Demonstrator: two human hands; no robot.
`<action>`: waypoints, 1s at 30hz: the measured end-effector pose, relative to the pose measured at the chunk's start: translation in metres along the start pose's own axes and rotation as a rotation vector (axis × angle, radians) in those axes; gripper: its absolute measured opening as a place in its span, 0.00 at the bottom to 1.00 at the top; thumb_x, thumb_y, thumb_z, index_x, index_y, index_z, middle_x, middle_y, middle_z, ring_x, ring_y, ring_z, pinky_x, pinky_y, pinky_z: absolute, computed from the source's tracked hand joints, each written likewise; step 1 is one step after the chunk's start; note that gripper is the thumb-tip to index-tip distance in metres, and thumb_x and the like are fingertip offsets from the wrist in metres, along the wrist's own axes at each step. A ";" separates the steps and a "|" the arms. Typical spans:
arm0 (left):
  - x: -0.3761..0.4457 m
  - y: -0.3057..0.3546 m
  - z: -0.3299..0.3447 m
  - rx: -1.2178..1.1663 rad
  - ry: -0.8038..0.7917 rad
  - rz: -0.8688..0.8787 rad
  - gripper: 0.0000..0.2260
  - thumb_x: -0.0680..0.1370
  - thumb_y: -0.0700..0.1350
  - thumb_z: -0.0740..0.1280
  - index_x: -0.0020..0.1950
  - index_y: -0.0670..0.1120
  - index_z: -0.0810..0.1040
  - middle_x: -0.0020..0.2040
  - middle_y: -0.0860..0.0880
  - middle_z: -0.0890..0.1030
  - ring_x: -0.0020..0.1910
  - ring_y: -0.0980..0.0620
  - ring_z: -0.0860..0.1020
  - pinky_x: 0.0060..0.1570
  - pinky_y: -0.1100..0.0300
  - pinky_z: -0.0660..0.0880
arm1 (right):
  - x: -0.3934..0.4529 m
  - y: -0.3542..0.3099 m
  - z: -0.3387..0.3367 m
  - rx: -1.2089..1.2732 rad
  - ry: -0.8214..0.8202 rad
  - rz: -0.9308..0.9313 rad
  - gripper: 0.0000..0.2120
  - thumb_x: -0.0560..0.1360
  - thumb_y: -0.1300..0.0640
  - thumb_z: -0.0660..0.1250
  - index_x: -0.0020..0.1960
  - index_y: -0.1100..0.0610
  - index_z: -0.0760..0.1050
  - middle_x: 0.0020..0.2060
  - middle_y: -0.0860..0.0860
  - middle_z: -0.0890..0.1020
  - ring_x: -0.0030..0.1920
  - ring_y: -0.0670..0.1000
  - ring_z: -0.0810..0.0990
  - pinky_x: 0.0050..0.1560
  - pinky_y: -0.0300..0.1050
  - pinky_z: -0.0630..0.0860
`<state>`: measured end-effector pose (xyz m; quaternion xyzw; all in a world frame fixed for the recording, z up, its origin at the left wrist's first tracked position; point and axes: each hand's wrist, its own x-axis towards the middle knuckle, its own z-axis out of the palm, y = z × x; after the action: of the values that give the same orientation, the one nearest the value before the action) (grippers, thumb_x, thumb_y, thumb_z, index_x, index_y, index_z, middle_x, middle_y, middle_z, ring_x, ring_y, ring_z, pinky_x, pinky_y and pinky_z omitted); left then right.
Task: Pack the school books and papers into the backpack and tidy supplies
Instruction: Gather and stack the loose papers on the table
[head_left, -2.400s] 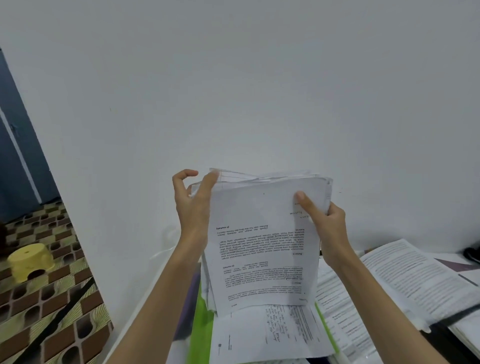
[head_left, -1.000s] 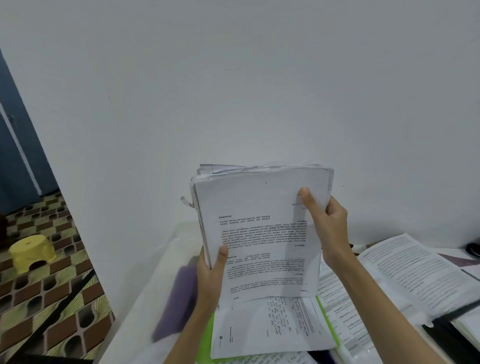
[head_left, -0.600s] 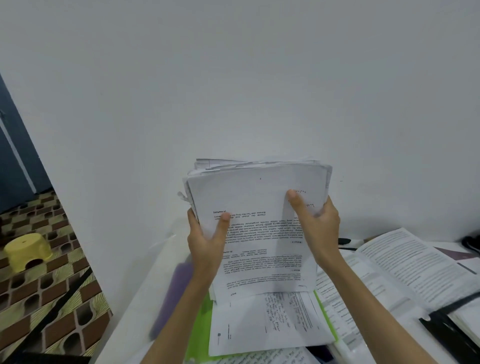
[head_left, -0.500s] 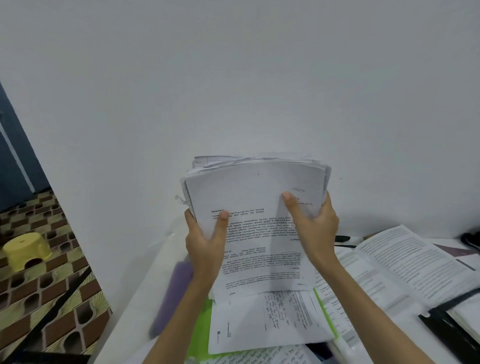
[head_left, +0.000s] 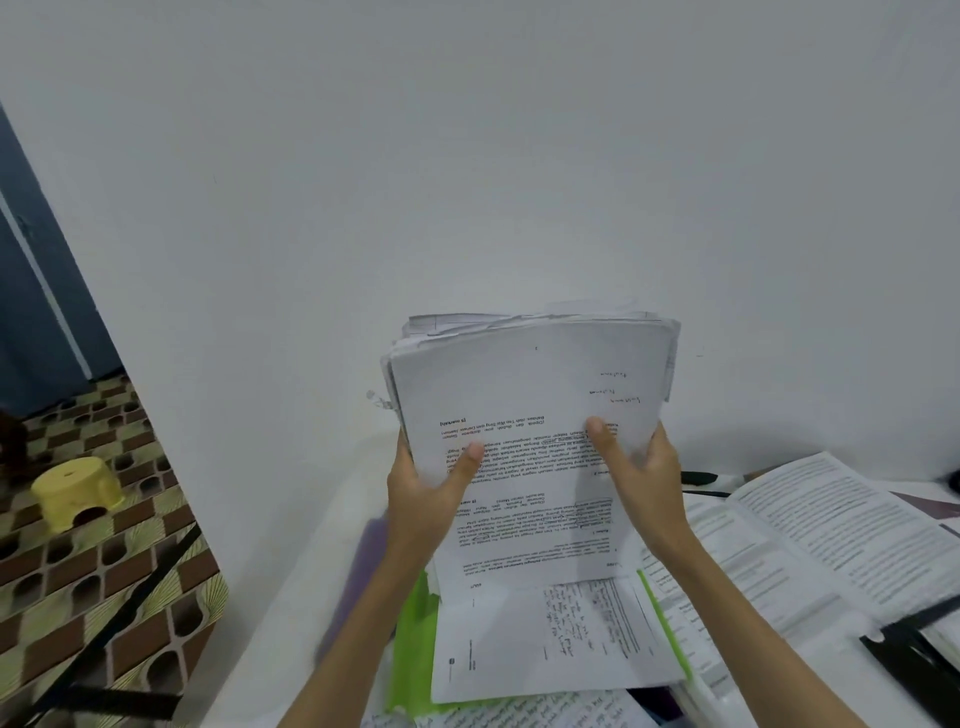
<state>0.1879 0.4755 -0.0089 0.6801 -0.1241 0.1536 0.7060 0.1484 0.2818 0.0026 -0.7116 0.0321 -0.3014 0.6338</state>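
Both hands are clamped on a thick stack of papers (head_left: 530, 441) held upright in front of the white wall, its long axis close to vertical and its printed face turned toward the camera with the text upside down. The left hand (head_left: 423, 493) grips the stack's left edge low down, thumb pressed across the front sheet and fingers wrapped behind; the right hand (head_left: 641, 470) holds the right side at about the same height, thumb on the front and fingers behind, so the two sit level with each other and neither is clearly nearer the load. The stack's bottom edge appears to rest on or hang just above the loose sheets (head_left: 556, 639) lying on a green folder (head_left: 413, 649) on the bench (head_left: 291, 639), though the overlap hides the contact. Its top edges are ragged and uneven, which suggests the step in hand is squaring the sheets by tapping them down. An open book (head_left: 821, 535) lies to the right, near the right forearm. No backpack is in view, so which way the stack must travel cannot be told from here; wherever it goes, the two-sided grip should keep the sheets from fanning
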 end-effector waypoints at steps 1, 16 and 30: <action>-0.001 0.000 0.000 -0.004 -0.002 0.007 0.20 0.66 0.52 0.72 0.56 0.54 0.73 0.48 0.58 0.82 0.48 0.61 0.81 0.51 0.60 0.79 | -0.001 0.003 0.000 -0.020 0.000 -0.023 0.22 0.70 0.45 0.66 0.62 0.51 0.69 0.51 0.41 0.79 0.49 0.35 0.78 0.46 0.29 0.74; -0.004 -0.011 0.002 0.082 0.146 -0.002 0.06 0.80 0.46 0.62 0.56 0.51 0.73 0.48 0.60 0.79 0.46 0.65 0.79 0.44 0.72 0.74 | -0.004 -0.009 0.005 -0.467 0.039 -0.288 0.11 0.81 0.58 0.58 0.59 0.63 0.68 0.41 0.50 0.79 0.37 0.54 0.78 0.38 0.50 0.76; -0.030 -0.083 -0.007 0.321 -0.120 -0.580 0.14 0.81 0.45 0.61 0.58 0.37 0.77 0.50 0.45 0.81 0.47 0.47 0.79 0.45 0.57 0.78 | -0.007 0.065 -0.009 -0.756 -0.275 0.365 0.08 0.81 0.57 0.57 0.54 0.61 0.68 0.50 0.58 0.77 0.43 0.53 0.73 0.41 0.45 0.67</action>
<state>0.1919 0.4787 -0.0978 0.7973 0.0593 -0.0764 0.5958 0.1604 0.2645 -0.0605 -0.9095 0.1808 -0.0540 0.3703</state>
